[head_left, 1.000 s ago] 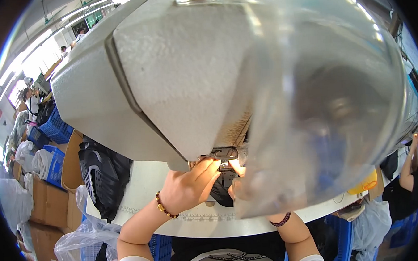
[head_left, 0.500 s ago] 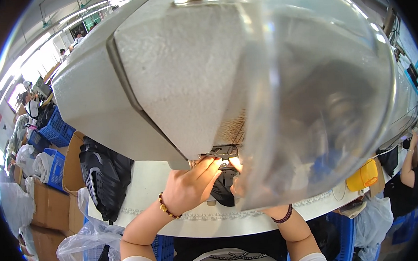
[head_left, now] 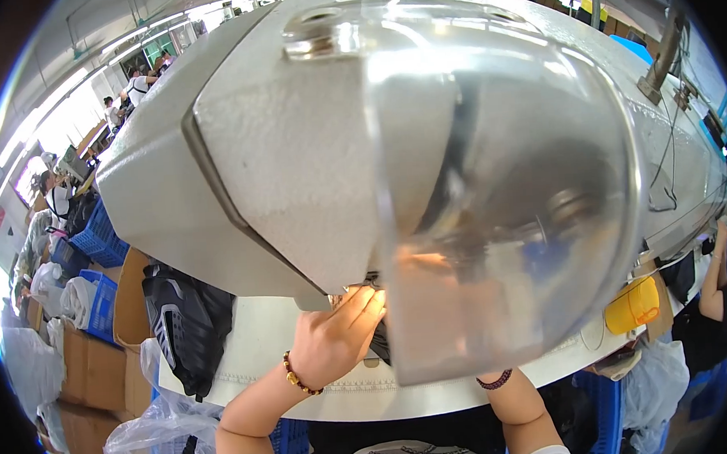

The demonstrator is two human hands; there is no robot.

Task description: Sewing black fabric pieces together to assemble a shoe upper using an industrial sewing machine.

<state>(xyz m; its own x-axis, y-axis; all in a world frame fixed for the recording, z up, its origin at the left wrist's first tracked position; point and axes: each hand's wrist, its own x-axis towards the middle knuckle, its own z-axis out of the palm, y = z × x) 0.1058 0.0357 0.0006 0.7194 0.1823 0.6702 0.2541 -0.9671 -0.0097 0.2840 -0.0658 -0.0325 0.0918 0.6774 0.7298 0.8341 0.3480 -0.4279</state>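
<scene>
A large grey sewing machine head (head_left: 294, 148) fills the middle. Its clear curved cover (head_left: 515, 301) hangs over the right side of the work area. My left hand (head_left: 335, 335) reaches under the head, fingers stretched forward and side by side, the tips partly hidden. Beneath and beside these fingers lies a black piece of material (head_left: 379, 343), mostly hidden by the hand and cover. Behind the cover my right hand (head_left: 428, 263) shows only as a blurred skin-coloured patch; its fingers cannot be made out. My right wrist with a dark bracelet (head_left: 495, 379) emerges below.
A black padded piece (head_left: 189, 326) lies on the left of the white table (head_left: 258, 339). A yellow container (head_left: 632, 305) stands at the right edge. Cardboard boxes (head_left: 100, 368), blue crates (head_left: 101, 232) and clear plastic bags (head_left: 156, 427) crowd the left. Another person's arm (head_left: 713, 266) is far right.
The view has shifted, so the cover now hides more of the work area and my right hand. My right hand has gone farther forward behind it. The left hand stays near the same spot.
</scene>
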